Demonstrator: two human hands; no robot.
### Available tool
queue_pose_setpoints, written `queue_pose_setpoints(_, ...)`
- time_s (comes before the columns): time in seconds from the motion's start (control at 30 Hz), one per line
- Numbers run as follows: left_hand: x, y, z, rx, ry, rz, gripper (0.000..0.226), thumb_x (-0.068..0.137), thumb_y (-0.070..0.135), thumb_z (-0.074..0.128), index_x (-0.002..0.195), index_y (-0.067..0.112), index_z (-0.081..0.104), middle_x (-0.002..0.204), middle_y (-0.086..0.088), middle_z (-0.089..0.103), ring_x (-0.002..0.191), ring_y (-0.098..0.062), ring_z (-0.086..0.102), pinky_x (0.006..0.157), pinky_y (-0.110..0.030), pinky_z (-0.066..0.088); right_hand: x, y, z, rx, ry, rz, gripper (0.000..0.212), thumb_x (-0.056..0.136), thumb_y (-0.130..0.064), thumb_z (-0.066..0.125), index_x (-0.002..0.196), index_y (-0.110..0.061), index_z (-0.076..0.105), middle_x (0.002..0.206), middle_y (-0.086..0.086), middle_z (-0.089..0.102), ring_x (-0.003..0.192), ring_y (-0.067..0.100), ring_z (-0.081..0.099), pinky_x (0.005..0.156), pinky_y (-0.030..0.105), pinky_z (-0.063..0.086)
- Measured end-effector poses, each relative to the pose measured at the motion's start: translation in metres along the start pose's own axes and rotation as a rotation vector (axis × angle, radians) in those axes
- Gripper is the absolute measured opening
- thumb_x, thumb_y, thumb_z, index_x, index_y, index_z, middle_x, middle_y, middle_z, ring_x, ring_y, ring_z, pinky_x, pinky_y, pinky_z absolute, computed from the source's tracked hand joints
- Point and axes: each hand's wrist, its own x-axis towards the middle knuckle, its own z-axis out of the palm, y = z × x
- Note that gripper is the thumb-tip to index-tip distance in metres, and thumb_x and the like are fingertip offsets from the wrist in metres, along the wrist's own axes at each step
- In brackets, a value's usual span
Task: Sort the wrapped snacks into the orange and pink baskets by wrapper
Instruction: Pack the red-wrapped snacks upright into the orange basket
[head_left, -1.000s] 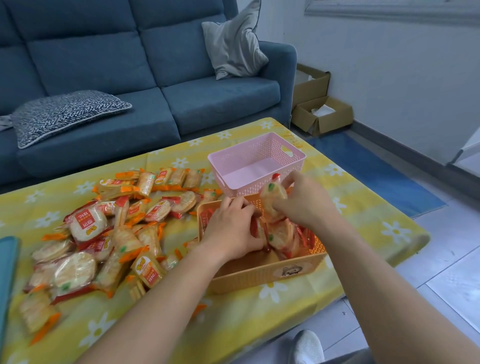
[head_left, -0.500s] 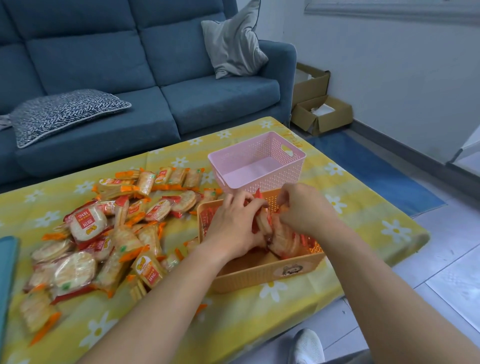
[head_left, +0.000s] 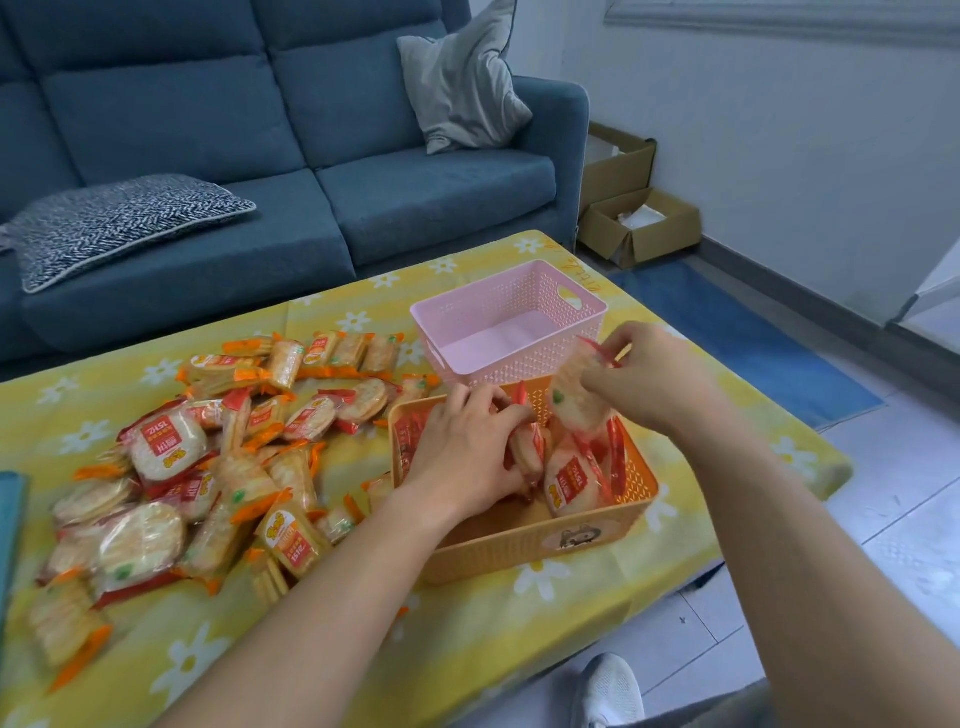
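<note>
Pile of wrapped snacks (head_left: 208, 467) lies well left of the left hand (head_left: 462, 452), on the tablecloth (head_left: 493, 649). The left hand is inside the orange basket (head_left: 519, 551), fingers curled on a red-wrapped packet (head_left: 524, 452) standing on edge. The right hand (head_left: 649, 379) pinches the crimped end of a round red-wrapped snack (head_left: 574, 400), which hangs near upright below-left of its fingers, over the orange basket. The pink basket (head_left: 519, 291) sits just beyond both hands, nearer the right.

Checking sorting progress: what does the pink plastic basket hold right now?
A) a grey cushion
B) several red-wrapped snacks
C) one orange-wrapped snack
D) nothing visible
D: the pink plastic basket shows only a bare floor; the red-wrapped snacks lie in the orange plastic basket.
</note>
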Motion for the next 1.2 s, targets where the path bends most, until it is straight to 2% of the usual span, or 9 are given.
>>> queue_pose_setpoints(0.13,0.002,0.002,0.001,0.015,-0.045,0.011,0.054,0.079,0.056,0.067,0.131,0.046,0.058,0.122,0.008,0.039,0.115,-0.021,0.035,0.101,-0.04,0.036,-0.005,-0.001,0.022,-0.01,-0.036,0.021,0.025,0.089,-0.034,0.06,0.088,-0.009,0.06,0.075,0.013,0.069,0.066,0.029,0.069,0.061,0.044,0.061)
queue_pose_setpoints(0.2,0.002,0.0,0.001,0.014,-0.057,0.014,0.054,0.079,0.058,0.067,0.132,0.047,0.058,0.122,0.009,0.038,0.115,-0.021,0.033,0.101,-0.04,0.035,-0.003,0.002,0.034,-0.081,-0.023,0.01,0.022,0.088,-0.028,0.06,0.078,-0.009,0.054,0.069,0.009,0.061,0.059,0.025,0.061,0.046,0.033,0.048)
queue_pose_setpoints(0.3,0.003,-0.001,0.003,-0.015,-0.044,0.024,0.063,0.08,0.055,0.069,0.14,0.046,0.05,0.132,0.01,0.041,0.119,-0.021,0.034,0.103,-0.041,0.035,-0.001,0.004,0.048,-0.148,-0.02,-0.035,0.031,0.086,-0.024,0.061,0.064,-0.012,0.045,0.061,0.006,0.049,0.059,0.028,0.05,0.043,0.029,0.029)
queue_pose_setpoints(0.57,0.002,0.007,0.013,0.018,-0.055,0.061,0.099,0.071,0.043,0.076,0.153,0.041,0.02,0.15,0.011,0.032,0.134,-0.021,0.032,0.105,-0.042,0.034,0.001,0.004,0.041,-0.14,-0.338,-0.18,0.024,0.088,-0.026,0.061,0.083,-0.006,0.074,0.079,0.014,0.071,0.076,0.029,0.065,0.068,0.037,0.052)
queue_pose_setpoints(0.67,0.006,0.005,0.012,0.109,-0.014,0.037,0.085,0.072,0.048,0.075,0.146,0.041,0.033,0.147,0.009,0.036,0.132,-0.024,0.035,0.104,-0.044,0.032,0.002,0.007,0.036,-0.15,-0.226,-0.148,0.019,0.087,-0.018,0.058,0.089,-0.01,0.074,0.086,0.011,0.071,0.081,0.028,0.065,0.07,0.037,0.055)
queue_pose_setpoints(0.77,0.008,0.01,0.013,0.181,0.011,0.019,0.075,0.071,0.048,0.074,0.138,0.039,0.041,0.141,0.005,0.041,0.128,-0.027,0.039,0.103,-0.045,0.033,-0.002,0.005,0.03,-0.251,-0.1,-0.125,0.014,0.083,-0.028,0.064,0.084,-0.013,0.062,0.08,0.005,0.063,0.075,0.024,0.061,0.057,0.033,0.049)
queue_pose_setpoints(0.93,0.009,0.021,0.018,0.198,0.063,0.012,0.054,0.082,0.034,0.063,0.133,0.031,0.045,0.14,-0.004,0.043,0.126,-0.032,0.04,0.1,-0.046,0.034,-0.019,0.0,0.04,-0.442,-0.213,-0.071,0.036,0.077,-0.044,0.069,0.063,-0.018,0.048,0.06,-0.001,0.059,0.06,0.021,0.06,0.047,0.024,0.039)
queue_pose_setpoints(1.1,0.007,0.011,0.012,0.136,-0.013,-0.002,0.071,0.073,0.046,0.072,0.137,0.044,0.041,0.145,0.0,0.034,0.132,-0.029,0.033,0.104,-0.047,0.03,-0.019,-0.007,0.022,-0.486,-0.244,-0.056,0.029,0.08,-0.031,0.065,0.065,-0.016,0.045,0.066,0.0,0.052,0.06,0.021,0.051,0.049,0.026,0.037)
queue_pose_setpoints(1.2,0.005,-0.003,0.004,0.072,-0.083,-0.024,0.074,0.073,0.056,0.071,0.141,0.052,0.039,0.15,0.004,0.03,0.137,-0.026,0.026,0.108,-0.049,0.026,-0.009,-0.01,-0.005,-0.404,-0.097,-0.07,0.017,0.082,-0.023,0.057,0.068,-0.015,0.054,0.065,0.002,0.056,0.06,0.021,0.056,0.049,0.027,0.041)
